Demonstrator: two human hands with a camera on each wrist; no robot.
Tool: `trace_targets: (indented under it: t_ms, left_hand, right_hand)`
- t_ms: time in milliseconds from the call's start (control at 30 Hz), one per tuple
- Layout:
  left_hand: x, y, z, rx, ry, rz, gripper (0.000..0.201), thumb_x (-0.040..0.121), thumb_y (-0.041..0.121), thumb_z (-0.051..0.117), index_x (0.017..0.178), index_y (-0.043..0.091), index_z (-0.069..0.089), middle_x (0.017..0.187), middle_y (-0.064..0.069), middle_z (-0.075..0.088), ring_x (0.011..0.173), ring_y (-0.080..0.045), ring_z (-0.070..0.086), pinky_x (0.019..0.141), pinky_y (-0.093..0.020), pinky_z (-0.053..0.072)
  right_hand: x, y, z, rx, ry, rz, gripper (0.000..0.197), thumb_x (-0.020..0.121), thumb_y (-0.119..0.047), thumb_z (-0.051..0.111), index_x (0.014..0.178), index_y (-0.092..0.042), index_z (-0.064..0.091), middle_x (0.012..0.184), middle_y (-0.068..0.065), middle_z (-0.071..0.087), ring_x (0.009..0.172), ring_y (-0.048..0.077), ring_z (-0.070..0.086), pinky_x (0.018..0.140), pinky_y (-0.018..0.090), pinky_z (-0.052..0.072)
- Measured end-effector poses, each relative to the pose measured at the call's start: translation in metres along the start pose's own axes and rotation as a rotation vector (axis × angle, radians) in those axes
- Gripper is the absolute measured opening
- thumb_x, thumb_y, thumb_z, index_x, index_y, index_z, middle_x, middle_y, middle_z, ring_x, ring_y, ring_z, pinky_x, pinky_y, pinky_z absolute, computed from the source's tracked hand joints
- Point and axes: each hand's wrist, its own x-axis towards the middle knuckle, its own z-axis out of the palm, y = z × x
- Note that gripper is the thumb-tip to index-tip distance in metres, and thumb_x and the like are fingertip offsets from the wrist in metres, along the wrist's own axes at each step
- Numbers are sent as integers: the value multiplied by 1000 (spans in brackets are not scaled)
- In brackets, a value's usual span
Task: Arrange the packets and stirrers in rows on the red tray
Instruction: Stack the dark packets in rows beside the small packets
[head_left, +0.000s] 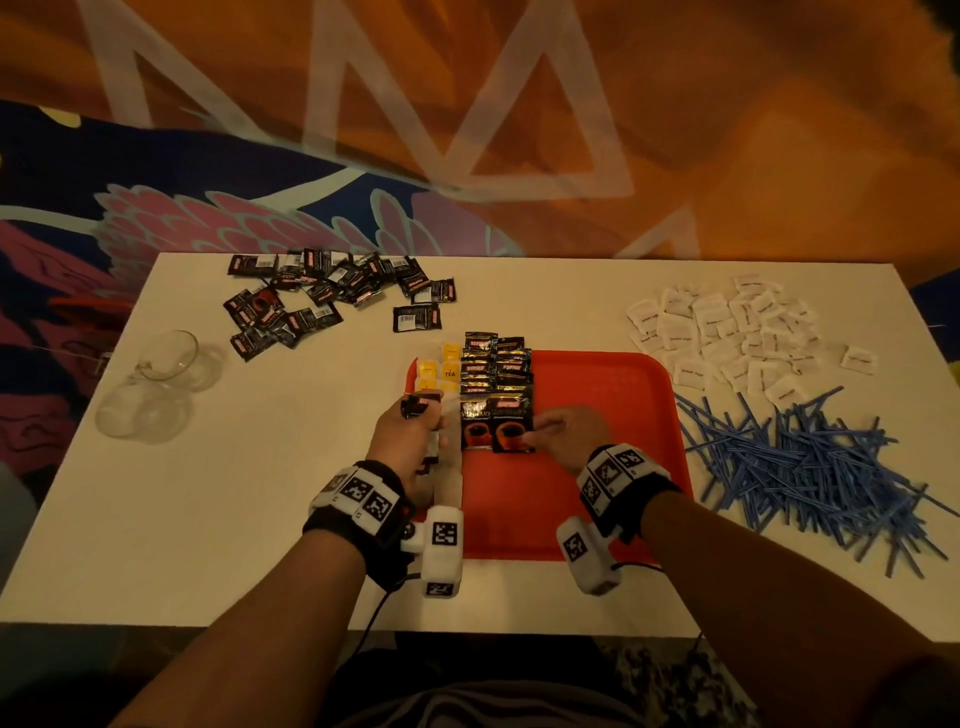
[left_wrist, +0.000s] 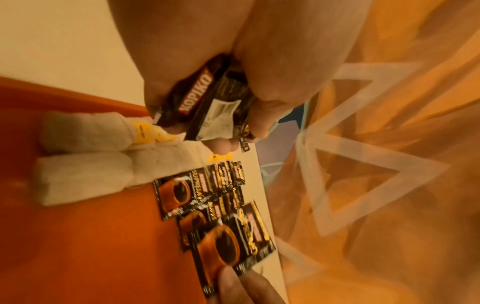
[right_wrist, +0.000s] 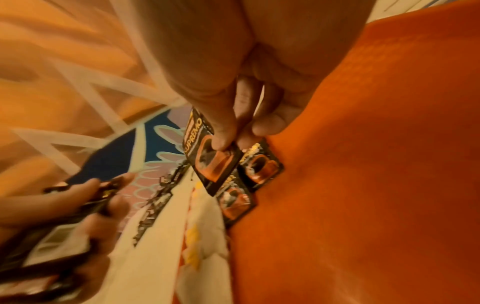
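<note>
The red tray (head_left: 613, 415) lies at the table's middle. Along its left side run a row of yellow tea packets (head_left: 441, 370) and two overlapping rows of black coffee packets (head_left: 496, 371). My left hand (head_left: 410, 421) hovers by the tray's left edge and grips a small stack of black coffee packets (left_wrist: 207, 102). My right hand (head_left: 563, 431) pinches one black coffee packet (right_wrist: 211, 162) by its corner, held tilted over the near end of the right coffee row (head_left: 514, 426). White sugar packets (head_left: 727, 332) and blue stirrers (head_left: 795, 462) lie off the tray to the right.
A loose heap of black coffee packets (head_left: 322, 301) lies at the table's back left. Two glass cups (head_left: 156, 384) sit near the left edge. White folded napkins or sachets (left_wrist: 85, 164) lie along the tray's left side near my left wrist.
</note>
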Motion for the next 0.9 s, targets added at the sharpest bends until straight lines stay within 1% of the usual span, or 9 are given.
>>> trace_targets:
  t_ms: [67,100,167,267,333,400,733,833,900]
  left_hand:
    - [6,-5,-7,62,-4,2,14,95,23,58,99,31,69,105,-9,72,100,-30,65,95,-53,52]
    - [9,-8,-12,68,-1,-18,16,94,22,58,101,31,69,105,-9,72,101,-32,65,94,-54,52]
    - [13,-12,-18,16,12,-54,22,92,18,59,107,27,71,101,-10,71,91,-31,65,84,-48,53]
    - [18,-18,-26,-70,49,-92,19,98,9,55,105,20,69,83,-9,68,67,-23,61,65,-37,51]
    - [21,-20,-29,-89,59,-93,20,99,6,52,108,15,68,76,-7,64,61,-19,57,50,-28,48]
    - [22,-21,-32,-87,67,-86,20,100,7,51,111,12,67,74,-5,63,58,-18,55,45,-26,44]
    - [29,-23,-41,-93,92,-125,20,101,13,50,103,22,68,75,-3,65,60,-18,56,53,-30,41]
    - [30,-22,-39,-110,92,-133,18,101,15,52,103,21,69,75,-2,65,60,-19,56,53,-31,42]
    - [29,-21,-38,-129,88,-135,16,101,16,53,103,17,69,75,-4,65,60,-20,57,53,-30,44]
  right_hand:
    - [13,9,1,-92,22,32,17,85,-30,73,99,-21,69,95,-8,62,81,5,55,55,14,36]
    - [19,12,1,-152,32,41,12,85,-31,73,91,-23,67,93,-9,63,75,2,54,53,14,36]
    - [31,19,3,-213,48,75,13,85,-32,72,85,-24,62,88,-10,62,70,-1,52,51,13,35]
    - [45,25,7,-243,31,112,16,85,-33,72,88,-21,62,90,-8,62,76,4,55,54,15,38]
    - [53,26,13,-223,23,121,20,82,-34,75,90,-20,63,93,-5,64,83,9,59,56,16,42]
    - [59,25,18,-193,32,133,22,80,-33,77,91,-21,62,93,-5,64,82,8,58,54,15,40]
    - [71,21,29,-251,32,152,21,81,-33,77,79,-25,58,89,-8,64,77,4,59,52,14,41]
    - [71,22,29,-261,36,127,21,81,-34,77,87,-25,58,87,-14,57,70,-4,50,45,7,33]
    - [70,24,29,-275,61,94,21,82,-33,75,94,-25,60,93,-14,57,73,-3,51,48,5,36]
